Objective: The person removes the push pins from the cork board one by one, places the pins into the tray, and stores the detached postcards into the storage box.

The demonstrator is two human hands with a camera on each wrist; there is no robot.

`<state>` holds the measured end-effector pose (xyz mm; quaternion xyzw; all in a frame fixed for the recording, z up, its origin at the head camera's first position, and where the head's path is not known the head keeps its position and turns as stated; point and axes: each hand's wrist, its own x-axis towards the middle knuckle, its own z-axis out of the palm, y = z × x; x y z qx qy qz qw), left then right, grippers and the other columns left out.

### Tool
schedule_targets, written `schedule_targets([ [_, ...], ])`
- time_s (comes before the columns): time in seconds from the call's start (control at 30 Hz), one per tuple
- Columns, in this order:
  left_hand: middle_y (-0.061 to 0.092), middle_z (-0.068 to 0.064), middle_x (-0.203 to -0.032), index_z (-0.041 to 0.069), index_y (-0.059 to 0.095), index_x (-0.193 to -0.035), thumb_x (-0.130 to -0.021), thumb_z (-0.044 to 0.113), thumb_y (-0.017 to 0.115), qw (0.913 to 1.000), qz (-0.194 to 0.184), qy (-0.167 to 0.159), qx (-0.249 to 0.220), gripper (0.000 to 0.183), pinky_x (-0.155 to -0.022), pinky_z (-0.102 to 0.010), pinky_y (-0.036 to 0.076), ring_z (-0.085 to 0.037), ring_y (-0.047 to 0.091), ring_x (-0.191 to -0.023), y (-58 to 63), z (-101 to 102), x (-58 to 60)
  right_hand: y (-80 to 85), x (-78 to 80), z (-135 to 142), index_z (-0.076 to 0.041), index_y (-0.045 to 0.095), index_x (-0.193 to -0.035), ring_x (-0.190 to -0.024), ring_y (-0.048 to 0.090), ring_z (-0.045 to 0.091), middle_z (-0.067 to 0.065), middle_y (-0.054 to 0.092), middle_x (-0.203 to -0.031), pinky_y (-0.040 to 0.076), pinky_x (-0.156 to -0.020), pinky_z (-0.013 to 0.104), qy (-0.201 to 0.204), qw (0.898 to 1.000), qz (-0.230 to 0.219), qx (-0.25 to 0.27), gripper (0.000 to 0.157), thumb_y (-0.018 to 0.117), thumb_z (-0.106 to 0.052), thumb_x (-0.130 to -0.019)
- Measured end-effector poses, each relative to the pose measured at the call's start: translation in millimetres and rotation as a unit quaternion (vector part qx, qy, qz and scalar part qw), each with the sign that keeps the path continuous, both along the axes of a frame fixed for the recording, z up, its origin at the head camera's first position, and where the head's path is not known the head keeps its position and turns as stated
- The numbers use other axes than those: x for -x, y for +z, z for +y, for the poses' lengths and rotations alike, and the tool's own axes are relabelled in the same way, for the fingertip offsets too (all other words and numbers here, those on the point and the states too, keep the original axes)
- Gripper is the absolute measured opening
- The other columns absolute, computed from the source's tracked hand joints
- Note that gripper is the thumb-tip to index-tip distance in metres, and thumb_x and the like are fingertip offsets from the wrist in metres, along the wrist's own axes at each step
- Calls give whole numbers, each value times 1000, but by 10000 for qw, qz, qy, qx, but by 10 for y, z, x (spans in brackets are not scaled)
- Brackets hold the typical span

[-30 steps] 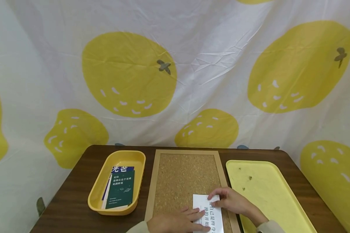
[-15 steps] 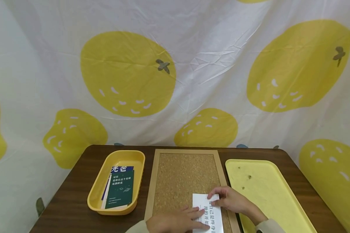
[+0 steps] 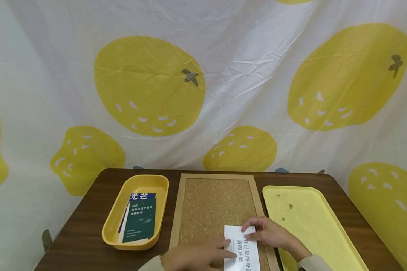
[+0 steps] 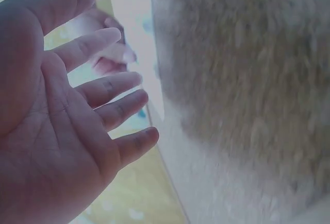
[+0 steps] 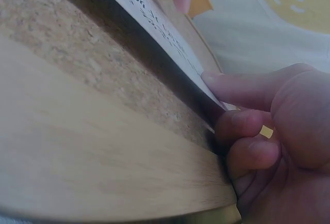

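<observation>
A white card [image 3: 235,246] printed with dark characters lies over the lower right of a framed corkboard [image 3: 217,207]. My right hand [image 3: 271,236] pinches it near the upper right edge. In the right wrist view, the right thumb [image 5: 221,82] is on the card's printed face, with curled fingers under its edge; the card [image 5: 154,26] slants above the cork there. My left hand [image 3: 193,256], blurred in the head view, reaches over the card's left side, fingertips overlapping it. The left wrist view shows the left hand [image 4: 67,116] with fingers spread and nothing held.
A yellow-orange basket [image 3: 113,222] on the left contains several cards, a dark green one [image 3: 140,220] on top. To the right is a pale yellow tray [image 3: 308,218] with small dark pieces at its far left. Behind the brown table [image 3: 78,229] hangs a lemon-print cloth [image 3: 237,94].
My left hand has shifted a little to the left, drawing its fingers partly off the card. The right hand keeps its pinch, and the card stays where it was.
</observation>
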<state>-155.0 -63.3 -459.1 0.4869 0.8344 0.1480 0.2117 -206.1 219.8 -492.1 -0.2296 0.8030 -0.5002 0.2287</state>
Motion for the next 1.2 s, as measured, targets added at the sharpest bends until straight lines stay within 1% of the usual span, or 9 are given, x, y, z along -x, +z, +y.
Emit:
schedule_targets([
  [0.07,45,5,-150,27,49,-147,-98,44,58,9997,169,-19,-187,52,-109,-31,41,-9,43,-133,32,-55,-4,2,-1,0,-3,69,-105,-52,42,4,7,62,-87,34,-45,17,0,10000,-39,18,16,70,-8,-89],
  [0.17,44,2,-152,22,49,-147,-100,41,56,9987,121,93,-485,51,-109,-32,42,-12,43,-136,99,-144,-17,-1,1,1,-3,69,-105,-52,42,4,7,62,-88,34,-45,17,-14,10000,-88,37,16,70,-8,-89],
  [0.23,47,0,-149,19,50,-146,-100,39,57,9971,326,90,-682,50,-108,-32,43,-13,45,-134,140,-202,-22,-1,4,0,-3,69,-105,-52,42,4,8,63,-89,34,-45,17,-16,9999,-89,43,16,70,-8,-89],
  [0.37,50,-4,-147,17,53,-143,-100,38,58,9937,600,276,-909,49,-108,-35,44,-19,47,-135,209,-348,-34,3,9,-5,-2,69,-105,-52,42,4,8,64,-90,34,-45,17,6,9999,-79,64,17,70,-7,-89],
  [0.53,46,-5,-151,22,53,-143,-100,43,56,9911,421,931,-858,48,-110,-40,43,-22,44,-138,317,-563,-49,2,6,-9,-2,68,-105,-52,42,4,8,64,-90,34,-45,17,3,9999,-116,69,17,70,-7,-89],
  [0.63,44,-5,-153,27,51,-144,-99,45,56,9856,378,1388,-885,48,-111,-46,40,-25,41,-140,371,-705,-65,0,6,-8,-3,68,-105,-52,42,5,8,63,-91,35,-45,18,-35,9999,-157,56,17,70,-7,-89],
  [0.73,41,-4,-154,30,50,-144,-99,48,54,9791,333,1741,-1001,48,-112,-51,38,-27,39,-142,404,-847,-79,2,3,-6,-3,68,-105,-52,42,6,8,62,-91,35,-45,18,-85,9998,-196,22,17,70,-8,-89],
  [1.0,38,-9,-155,27,50,-145,-100,47,53,9671,394,2144,-1314,50,-108,-58,39,-31,39,-141,455,-1159,-110,15,4,-18,-3,68,-105,-53,42,7,8,62,-93,36,-46,18,-114,9996,-264,-13,17,70,-9,-89],
  [1.2,38,-11,-156,27,51,-144,-100,51,51,9592,325,2466,-1342,51,-107,-60,38,-34,38,-142,426,-1352,-121,20,7,-20,-3,68,-105,-52,41,7,8,63,-94,35,-46,18,-92,9995,-310,10,16,70,-8,-90],
])
